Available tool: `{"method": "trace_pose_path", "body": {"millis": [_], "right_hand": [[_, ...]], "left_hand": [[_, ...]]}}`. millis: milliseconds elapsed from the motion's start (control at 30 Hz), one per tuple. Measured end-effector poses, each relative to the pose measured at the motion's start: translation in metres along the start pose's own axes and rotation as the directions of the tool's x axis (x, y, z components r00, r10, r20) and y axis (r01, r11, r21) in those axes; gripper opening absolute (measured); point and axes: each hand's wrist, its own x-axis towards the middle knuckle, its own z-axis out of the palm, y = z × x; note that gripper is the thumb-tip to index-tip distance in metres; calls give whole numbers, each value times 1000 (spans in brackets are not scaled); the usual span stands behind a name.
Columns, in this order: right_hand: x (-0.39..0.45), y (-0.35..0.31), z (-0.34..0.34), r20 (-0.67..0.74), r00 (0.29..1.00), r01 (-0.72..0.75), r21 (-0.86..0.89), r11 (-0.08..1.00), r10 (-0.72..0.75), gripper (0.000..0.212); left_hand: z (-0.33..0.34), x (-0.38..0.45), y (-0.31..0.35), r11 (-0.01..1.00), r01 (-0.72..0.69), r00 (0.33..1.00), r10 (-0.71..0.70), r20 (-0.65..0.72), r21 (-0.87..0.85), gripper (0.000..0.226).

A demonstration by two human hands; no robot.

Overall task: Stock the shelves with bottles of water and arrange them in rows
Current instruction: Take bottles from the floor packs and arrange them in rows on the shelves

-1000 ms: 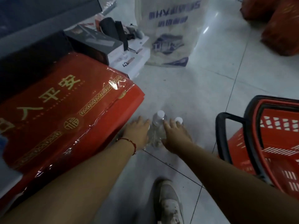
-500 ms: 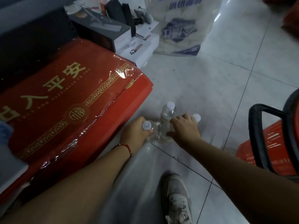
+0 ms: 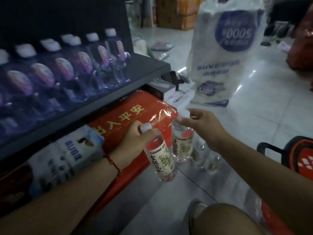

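Now we hold a bottle in each hand, both lifted clear of the floor. Our left hand has its fingers curled round the neck of the left bottle, just under the white cap, and the bottle hangs tilted, its base swung toward five o'clock. Our right hand pinches the right bottle at its cap and neck; that one hangs closer to upright, just at two o'clock from the first, the two labels nearly touching. Both labels carry a red band and a plant sprig.

Below our right wrist, more clear bottles on the floor stand close together, blurred. At ten o'clock from our hands the dark shelf carries a row of stocked bottles with white caps, running side by side toward its far end. Under that shelf lies a red wrapped pack with gold characters, and a white-and-blue pack just beside it at eight o'clock. A white printed bag stands on the tiles at one o'clock, and a red basket with a black handle sits at three o'clock.
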Motion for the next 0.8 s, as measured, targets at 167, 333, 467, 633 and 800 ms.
{"method": "trace_pose_path", "body": {"millis": [167, 333, 467, 633, 800], "right_hand": [[-44, -94, 58, 103, 983, 135, 157, 978, -152, 22], [-76, -137, 122, 190, 964, 140, 238, 961, -188, 20], [-93, -130, 161, 283, 939, 112, 291, 950, -197, 23], [-95, -113, 193, 320, 943, -35, 370, 928, -92, 34], [-77, -112, 198, 458, 888, -197, 435, 879, -28, 63]], "left_hand": [[-63, -69, 58, 972, 11, 991, -42, -130, -236, 17], [-122, -136, 64, 999, -30, 999, 28, -36, -46, 42], [-149, -162, 53, 991, -103, 989, 93, 114, 85, 42], [-162, -173, 34, 997, -60, 991, 55, 120, 38, 12], [-174, -167, 18, 997, 5, 997, 1, 82, -73, 42]]}}
